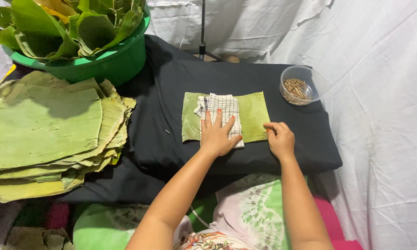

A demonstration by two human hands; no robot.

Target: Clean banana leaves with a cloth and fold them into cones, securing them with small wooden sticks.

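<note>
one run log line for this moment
left hand: flat on checked cloth | right hand: on banana leaf piece edge | surface: black cushion

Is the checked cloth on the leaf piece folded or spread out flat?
Folded, it seems: the checked cloth forms a narrow strip with bunched upper corner, pressed by the left hand on the leaf piece. Layers cannot be counted.

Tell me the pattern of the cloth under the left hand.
White cloth with dark checked lines, seen in the head view.
</note>
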